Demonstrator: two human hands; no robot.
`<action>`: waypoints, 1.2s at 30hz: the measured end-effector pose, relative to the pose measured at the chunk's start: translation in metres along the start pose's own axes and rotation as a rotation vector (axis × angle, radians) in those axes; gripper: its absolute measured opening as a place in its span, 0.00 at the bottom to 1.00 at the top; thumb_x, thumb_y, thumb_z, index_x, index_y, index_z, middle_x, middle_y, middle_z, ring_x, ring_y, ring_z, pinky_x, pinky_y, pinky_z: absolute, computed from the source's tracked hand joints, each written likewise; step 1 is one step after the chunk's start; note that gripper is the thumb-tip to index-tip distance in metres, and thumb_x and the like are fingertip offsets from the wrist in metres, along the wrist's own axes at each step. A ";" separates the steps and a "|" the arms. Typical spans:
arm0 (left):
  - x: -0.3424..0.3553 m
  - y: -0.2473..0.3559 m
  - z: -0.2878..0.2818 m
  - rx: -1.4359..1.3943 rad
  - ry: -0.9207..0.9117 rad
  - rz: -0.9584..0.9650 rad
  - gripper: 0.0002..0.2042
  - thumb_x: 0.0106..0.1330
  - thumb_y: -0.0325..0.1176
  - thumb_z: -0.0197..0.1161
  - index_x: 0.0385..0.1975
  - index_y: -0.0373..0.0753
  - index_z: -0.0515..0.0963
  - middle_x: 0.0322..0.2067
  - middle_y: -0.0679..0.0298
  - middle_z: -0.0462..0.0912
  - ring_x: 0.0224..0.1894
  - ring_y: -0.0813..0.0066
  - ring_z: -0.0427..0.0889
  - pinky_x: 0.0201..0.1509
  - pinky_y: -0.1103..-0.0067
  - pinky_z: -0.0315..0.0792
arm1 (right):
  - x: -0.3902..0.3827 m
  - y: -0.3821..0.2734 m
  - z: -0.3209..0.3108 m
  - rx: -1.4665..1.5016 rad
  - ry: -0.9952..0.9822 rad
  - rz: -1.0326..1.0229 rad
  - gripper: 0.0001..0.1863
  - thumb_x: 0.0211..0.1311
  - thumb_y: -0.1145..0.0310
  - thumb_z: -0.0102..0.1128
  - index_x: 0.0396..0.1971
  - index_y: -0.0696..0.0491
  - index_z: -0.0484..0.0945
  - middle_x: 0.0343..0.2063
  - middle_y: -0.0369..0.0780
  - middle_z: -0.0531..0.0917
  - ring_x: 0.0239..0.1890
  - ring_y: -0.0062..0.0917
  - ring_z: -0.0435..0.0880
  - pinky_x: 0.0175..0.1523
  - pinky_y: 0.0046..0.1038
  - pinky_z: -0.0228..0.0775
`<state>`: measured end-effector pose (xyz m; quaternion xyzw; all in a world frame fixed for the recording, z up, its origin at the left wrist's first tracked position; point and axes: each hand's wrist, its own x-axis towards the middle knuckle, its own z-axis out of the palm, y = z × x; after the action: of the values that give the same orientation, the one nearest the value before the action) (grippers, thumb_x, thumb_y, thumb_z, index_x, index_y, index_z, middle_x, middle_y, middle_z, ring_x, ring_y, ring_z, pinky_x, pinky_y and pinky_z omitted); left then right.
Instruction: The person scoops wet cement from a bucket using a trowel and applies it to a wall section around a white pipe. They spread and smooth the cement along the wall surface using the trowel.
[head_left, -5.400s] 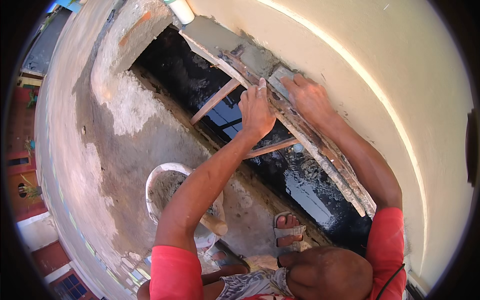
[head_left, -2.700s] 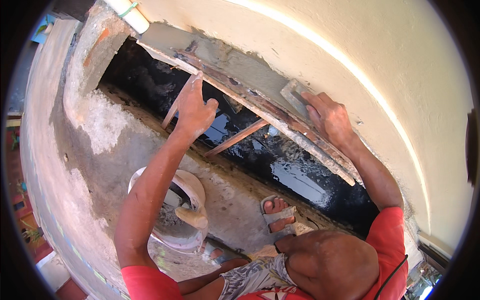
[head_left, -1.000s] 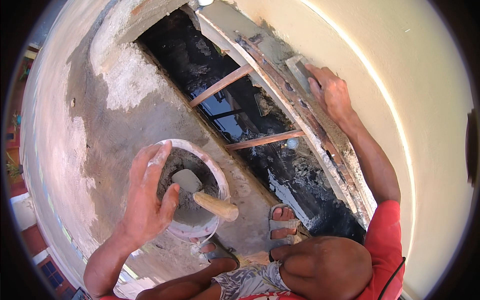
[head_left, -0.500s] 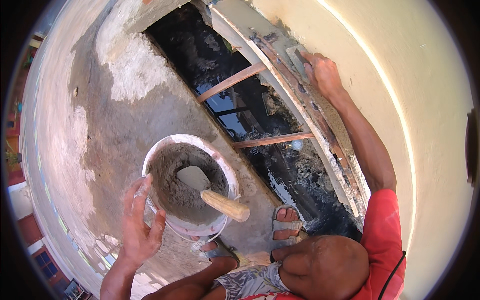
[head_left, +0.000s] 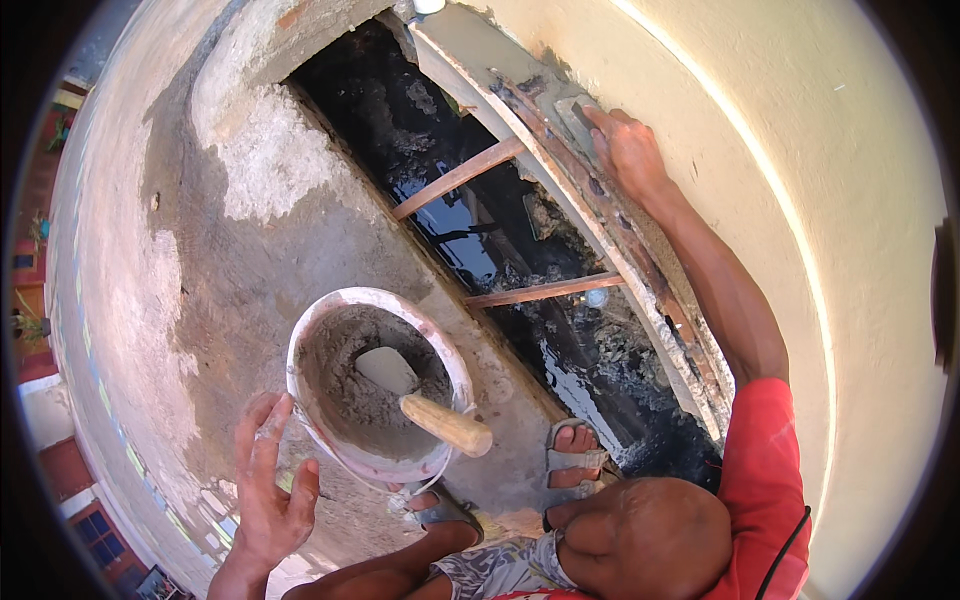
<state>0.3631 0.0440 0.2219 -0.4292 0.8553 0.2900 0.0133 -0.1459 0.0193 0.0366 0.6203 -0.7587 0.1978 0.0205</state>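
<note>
My right hand point(head_left: 630, 152) is closed on a flat grey plate point(head_left: 576, 118), pressed to the mortar-covered top of the ledge point(head_left: 510, 55) along the wall. Its handle, if any, is hidden. My left hand point(head_left: 270, 490) hangs with fingers apart beside the bucket point(head_left: 300, 345), holding nothing; the fingertips are close to the rim. Wet grey mortar point(head_left: 345, 335) lines the pale, round bucket. A trowel point(head_left: 448, 424) rests in it, its blade on the mortar and its wooden handle over the near right rim.
A trench point(head_left: 400, 120) of dark water runs between the concrete floor point(head_left: 260, 280) and the ledge. Two wooden struts point(head_left: 458, 178) span it, bracing a long board point(head_left: 570, 195) against the ledge. My sandalled foot point(head_left: 575, 455) stands at the trench edge. The cream wall point(head_left: 870, 300) rises at right.
My left hand has drawn away from the bucket rim, down and slightly left. The right hand has shifted slightly left with the plate along the ledge. The view has tilted a little.
</note>
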 end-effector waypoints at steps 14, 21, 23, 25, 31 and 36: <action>-0.003 -0.003 0.011 -0.123 0.061 -0.087 0.26 0.68 0.39 0.58 0.64 0.35 0.67 0.63 0.44 0.65 0.66 0.48 0.64 0.70 0.61 0.56 | -0.002 -0.008 -0.005 -0.001 0.047 0.079 0.19 0.58 0.73 0.53 0.50 0.54 0.79 0.31 0.56 0.82 0.34 0.50 0.83 0.42 0.45 0.75; 0.001 -0.005 0.012 -0.126 0.036 -0.013 0.25 0.68 0.34 0.57 0.64 0.35 0.66 0.61 0.43 0.64 0.65 0.45 0.65 0.67 0.58 0.59 | 0.038 0.002 0.019 0.050 0.044 -0.050 0.18 0.60 0.73 0.52 0.50 0.58 0.79 0.34 0.57 0.82 0.36 0.49 0.83 0.44 0.44 0.75; 0.003 -0.003 0.012 -0.137 0.029 -0.017 0.25 0.67 0.33 0.57 0.64 0.34 0.66 0.61 0.43 0.64 0.65 0.45 0.65 0.68 0.58 0.59 | 0.044 0.006 0.018 0.049 0.052 -0.089 0.17 0.61 0.73 0.53 0.50 0.57 0.79 0.36 0.57 0.83 0.37 0.49 0.83 0.45 0.44 0.75; 0.003 -0.005 0.012 -0.144 0.029 -0.020 0.25 0.67 0.32 0.57 0.63 0.34 0.67 0.61 0.43 0.64 0.65 0.45 0.65 0.68 0.58 0.59 | 0.041 0.003 0.012 0.062 0.067 -0.068 0.17 0.61 0.72 0.53 0.50 0.57 0.79 0.36 0.56 0.83 0.37 0.48 0.83 0.45 0.43 0.75; -0.009 -0.016 0.009 -0.145 0.068 -0.096 0.26 0.67 0.39 0.58 0.63 0.36 0.68 0.62 0.44 0.66 0.66 0.46 0.66 0.69 0.61 0.57 | -0.010 0.000 -0.014 -0.003 0.094 0.031 0.18 0.62 0.71 0.55 0.51 0.54 0.79 0.32 0.54 0.82 0.36 0.48 0.83 0.44 0.44 0.75; -0.010 -0.019 0.011 -0.117 0.069 -0.104 0.26 0.67 0.40 0.58 0.63 0.37 0.68 0.62 0.44 0.66 0.66 0.46 0.66 0.69 0.59 0.58 | 0.002 -0.003 0.002 -0.012 0.041 0.053 0.17 0.61 0.73 0.54 0.51 0.55 0.79 0.31 0.54 0.82 0.33 0.49 0.82 0.42 0.44 0.75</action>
<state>0.3813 0.0483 0.2058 -0.4830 0.8133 0.3233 -0.0262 -0.1430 0.0162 0.0360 0.5954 -0.7757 0.2064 0.0347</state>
